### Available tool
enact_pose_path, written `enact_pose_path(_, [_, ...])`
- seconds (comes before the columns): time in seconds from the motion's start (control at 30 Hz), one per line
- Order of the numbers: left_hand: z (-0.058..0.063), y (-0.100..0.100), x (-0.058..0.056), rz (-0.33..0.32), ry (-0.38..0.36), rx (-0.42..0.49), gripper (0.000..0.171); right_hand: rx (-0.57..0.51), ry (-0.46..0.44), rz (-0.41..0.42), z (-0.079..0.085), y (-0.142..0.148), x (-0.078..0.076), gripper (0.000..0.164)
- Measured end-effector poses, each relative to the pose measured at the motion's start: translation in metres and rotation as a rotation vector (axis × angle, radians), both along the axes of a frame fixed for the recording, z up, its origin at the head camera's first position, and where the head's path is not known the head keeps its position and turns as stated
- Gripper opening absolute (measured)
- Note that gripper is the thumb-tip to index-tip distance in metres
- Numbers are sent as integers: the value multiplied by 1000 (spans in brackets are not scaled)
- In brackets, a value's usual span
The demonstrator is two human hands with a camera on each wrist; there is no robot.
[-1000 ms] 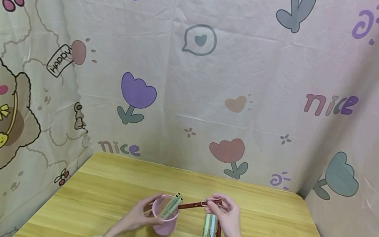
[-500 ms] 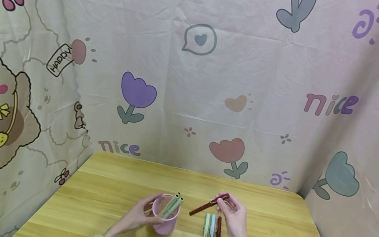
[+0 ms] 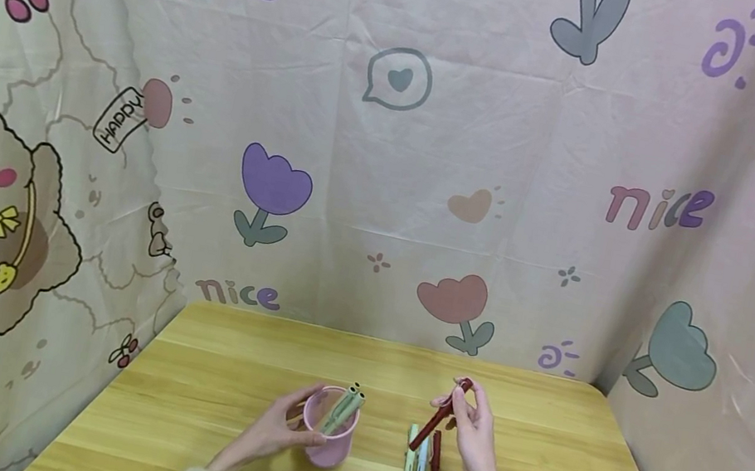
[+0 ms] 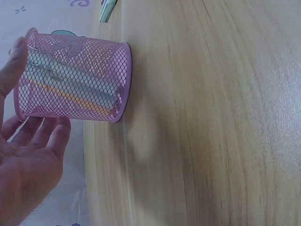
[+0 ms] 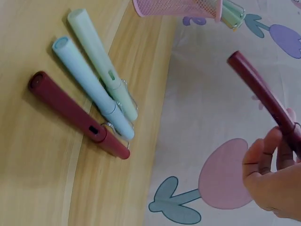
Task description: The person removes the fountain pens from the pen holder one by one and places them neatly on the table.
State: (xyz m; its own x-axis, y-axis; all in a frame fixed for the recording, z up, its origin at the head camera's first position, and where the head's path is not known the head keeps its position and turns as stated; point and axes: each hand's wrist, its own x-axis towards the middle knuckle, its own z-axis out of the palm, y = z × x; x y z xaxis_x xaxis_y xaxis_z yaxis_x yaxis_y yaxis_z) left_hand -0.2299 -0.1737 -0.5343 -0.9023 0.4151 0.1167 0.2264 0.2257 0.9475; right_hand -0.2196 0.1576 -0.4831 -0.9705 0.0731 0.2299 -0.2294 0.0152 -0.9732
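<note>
My left hand [image 3: 273, 429] grips a pink mesh pen holder [image 3: 329, 452] by its side, thumb near the rim. Several light green pens [image 3: 342, 413] lean inside it, caps above the rim. Up in the air, my right hand [image 3: 474, 435] pinches a dark red pen [image 3: 440, 417] near its clip end, its other end slanting down to the left. Below it, a pale green pen [image 4: 107, 10] also shows at the top of the left wrist view. Side by side on the table lie a light green pen [image 5: 96, 49], a light blue pen [image 5: 87, 77] and another dark red pen [image 5: 66, 103].
The wooden table [image 3: 213, 350] carries everything. Behind it hangs a printed curtain [image 3: 386, 186] with flowers and words, and a side curtain [image 3: 11, 120] with a bear stands at the left.
My right hand has drawn the dark red pen rightward, away from the pen holder, and turned it steeper, over the row of pens. My left hand has stayed in place.
</note>
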Motion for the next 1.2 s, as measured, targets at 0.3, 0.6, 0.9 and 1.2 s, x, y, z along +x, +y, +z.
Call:
enact_pose_path(0.3, [0,0,1,-4,1,3,93,15,-34,21,-5,10,1,28])
enact_pose_path(0.6, [3,0,2,0,3,-2,92,1,-151,42,-8,20,0,46])
enact_pose_path(0.9, [4,0,2,-1,-12,17,92,102,-235,0,-16,31,4,45])
enact_pose_path(1.2, [5,0,2,-1,-18,19,92,231,-286,-61,-34,41,2,33])
